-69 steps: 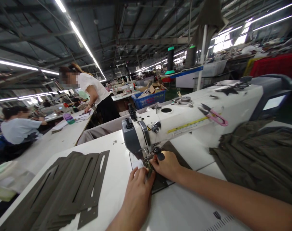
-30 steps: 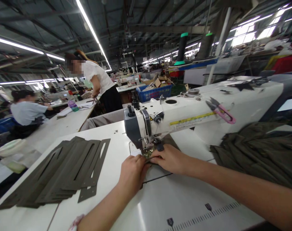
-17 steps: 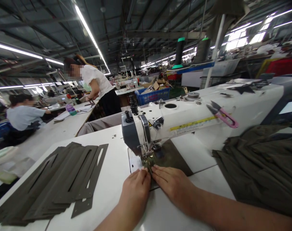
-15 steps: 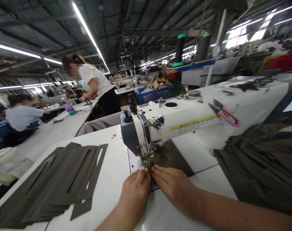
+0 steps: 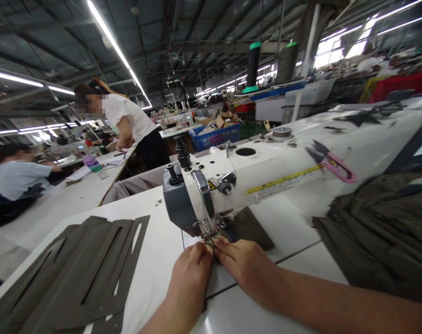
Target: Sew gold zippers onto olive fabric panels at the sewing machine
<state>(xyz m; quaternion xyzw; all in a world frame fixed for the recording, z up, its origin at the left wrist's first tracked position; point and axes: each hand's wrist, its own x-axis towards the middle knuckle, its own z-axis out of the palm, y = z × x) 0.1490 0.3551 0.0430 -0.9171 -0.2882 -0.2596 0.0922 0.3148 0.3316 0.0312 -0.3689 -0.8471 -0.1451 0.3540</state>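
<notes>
A dark olive fabric piece (image 5: 255, 230) lies flat under the needle area of a white sewing machine (image 5: 266, 178). Right in front of the presser foot (image 5: 210, 237), my left hand (image 5: 190, 273) has its fingers curled and closed at the cloth's near end. Beside it, almost touching, my right hand (image 5: 248, 268) presses its fingers together on the same piece from the right. Both sets of fingertips are very close to the needle. What exactly lies beneath them is hidden.
Left on the table lies a stack of slotted olive fabric pieces (image 5: 103, 260). A heap of olive cloth (image 5: 381, 236) sits at the right. Pink-handled thread snips (image 5: 331, 162) rest on the machine arm. Two people work beyond, near a blue crate (image 5: 216, 136).
My hands have come nearer to the presser foot, and less cloth shows in front of it. The view has shifted somewhat, so the background people sit further left.
</notes>
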